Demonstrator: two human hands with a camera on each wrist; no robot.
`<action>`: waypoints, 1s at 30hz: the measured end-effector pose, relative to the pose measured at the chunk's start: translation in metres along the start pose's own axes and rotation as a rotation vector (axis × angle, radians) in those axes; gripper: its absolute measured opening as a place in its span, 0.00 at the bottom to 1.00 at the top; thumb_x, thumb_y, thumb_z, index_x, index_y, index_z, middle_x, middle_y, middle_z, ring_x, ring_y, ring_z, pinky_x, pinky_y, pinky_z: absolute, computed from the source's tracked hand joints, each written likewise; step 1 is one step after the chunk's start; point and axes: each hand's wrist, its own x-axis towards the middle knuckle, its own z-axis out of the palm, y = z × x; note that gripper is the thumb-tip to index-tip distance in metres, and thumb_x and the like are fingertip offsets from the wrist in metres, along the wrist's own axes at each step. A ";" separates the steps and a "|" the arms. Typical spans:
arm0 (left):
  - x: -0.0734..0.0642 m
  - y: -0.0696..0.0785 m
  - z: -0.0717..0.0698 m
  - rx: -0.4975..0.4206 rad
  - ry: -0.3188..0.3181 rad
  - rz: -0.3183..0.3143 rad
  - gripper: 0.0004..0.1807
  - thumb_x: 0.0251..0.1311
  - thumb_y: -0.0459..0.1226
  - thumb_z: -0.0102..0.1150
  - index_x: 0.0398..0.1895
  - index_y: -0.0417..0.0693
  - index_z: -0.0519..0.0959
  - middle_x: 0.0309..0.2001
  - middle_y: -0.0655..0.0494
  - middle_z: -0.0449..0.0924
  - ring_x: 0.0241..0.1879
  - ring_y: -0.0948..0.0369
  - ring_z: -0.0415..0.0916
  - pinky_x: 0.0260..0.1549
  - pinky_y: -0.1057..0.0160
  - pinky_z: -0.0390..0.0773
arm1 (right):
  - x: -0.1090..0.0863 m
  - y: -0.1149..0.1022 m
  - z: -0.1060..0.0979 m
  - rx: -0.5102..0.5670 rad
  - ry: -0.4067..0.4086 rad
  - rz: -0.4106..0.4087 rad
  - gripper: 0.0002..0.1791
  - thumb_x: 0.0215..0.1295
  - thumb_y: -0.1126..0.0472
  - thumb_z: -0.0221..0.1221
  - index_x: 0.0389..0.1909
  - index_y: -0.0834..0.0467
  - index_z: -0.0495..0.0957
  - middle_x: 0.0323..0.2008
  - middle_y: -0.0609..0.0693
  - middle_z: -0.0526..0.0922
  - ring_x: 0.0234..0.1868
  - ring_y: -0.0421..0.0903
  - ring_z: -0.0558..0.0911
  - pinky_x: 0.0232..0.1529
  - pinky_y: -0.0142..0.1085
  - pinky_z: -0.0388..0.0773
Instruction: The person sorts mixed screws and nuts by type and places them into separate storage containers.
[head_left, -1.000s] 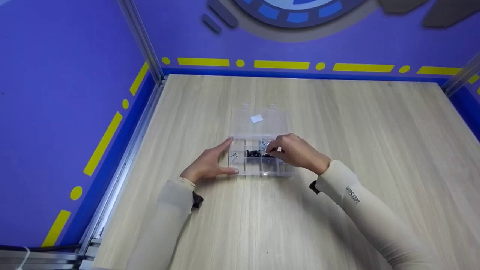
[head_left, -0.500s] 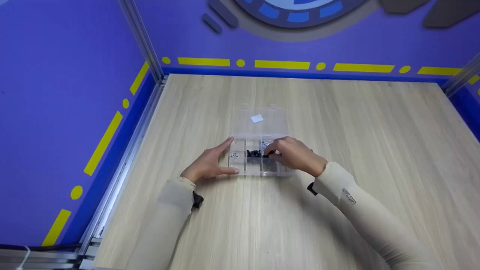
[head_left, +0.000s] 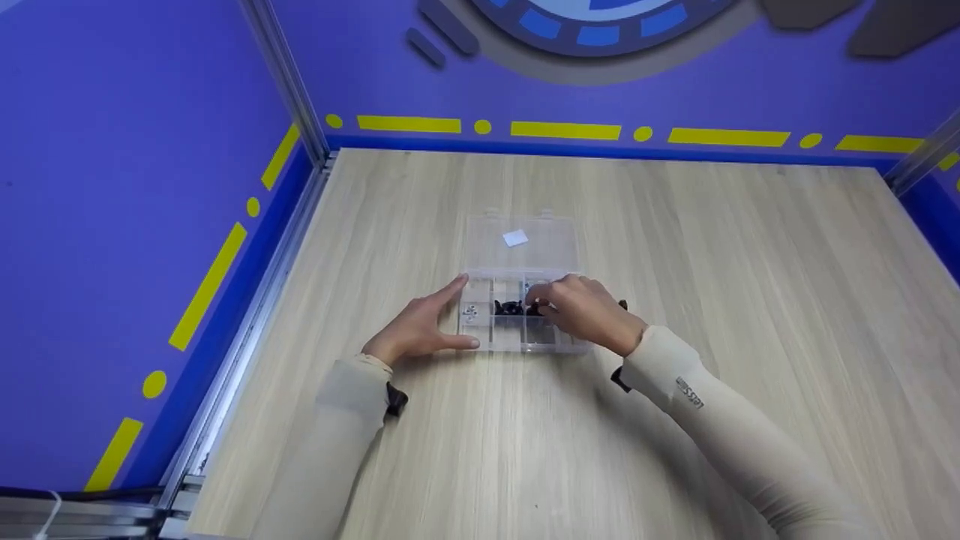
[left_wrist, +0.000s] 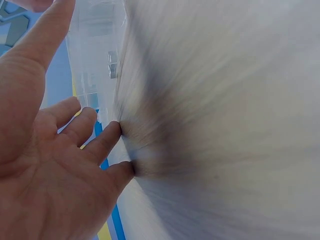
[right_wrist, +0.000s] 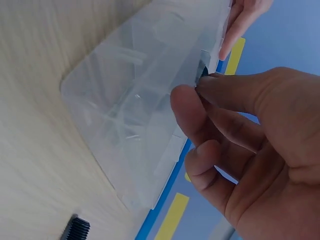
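A clear plastic compartment box [head_left: 475,336] lies on the wooden table with its lid [head_left: 487,251] folded back. Along its left side rests my left hand [head_left: 416,326], thumb and forefinger spread at the near and far corners. Other fingers of that hand are extended in the left wrist view [left_wrist: 65,165]. My right hand [head_left: 592,311] reaches into a middle compartment on the right. Its thumb and forefinger pinch a small black piece [right_wrist: 204,72], mostly covered by the fingertips. Several small black parts [head_left: 508,308] lie in the neighbouring compartment. Small silvery pieces [head_left: 470,312] sit in a left one.
A white square label [head_left: 515,238] is on the lid. To the right of the box, a black ridged object [right_wrist: 76,230] lies on the table [head_left: 720,300]. Blue panels [head_left: 150,187] with yellow marks stand behind and at the left.
My right hand has moved slightly left and lower into the box, uncovering a black object beyond its wrist side. The left hand and the box have stayed put.
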 end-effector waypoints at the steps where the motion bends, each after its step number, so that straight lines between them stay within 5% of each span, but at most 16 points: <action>1: 0.000 0.000 0.000 -0.001 0.001 -0.001 0.62 0.52 0.56 0.78 0.84 0.61 0.47 0.82 0.61 0.46 0.80 0.55 0.48 0.78 0.53 0.51 | 0.000 0.000 0.001 -0.006 0.006 -0.001 0.12 0.66 0.73 0.63 0.42 0.56 0.88 0.35 0.49 0.89 0.31 0.45 0.84 0.30 0.45 0.83; 16: 0.000 -0.001 0.001 -0.001 -0.010 0.009 0.61 0.53 0.55 0.77 0.84 0.62 0.47 0.82 0.62 0.45 0.80 0.57 0.47 0.78 0.54 0.51 | -0.006 0.004 0.002 -0.008 0.020 -0.025 0.11 0.68 0.72 0.63 0.40 0.55 0.91 0.40 0.49 0.90 0.42 0.48 0.88 0.35 0.45 0.86; 30: 0.000 0.001 0.001 0.000 -0.004 -0.014 0.62 0.51 0.56 0.78 0.84 0.64 0.47 0.82 0.63 0.46 0.80 0.55 0.48 0.78 0.53 0.51 | -0.010 0.008 0.001 -0.033 0.064 -0.019 0.08 0.69 0.68 0.64 0.40 0.55 0.91 0.40 0.49 0.87 0.38 0.47 0.87 0.29 0.43 0.84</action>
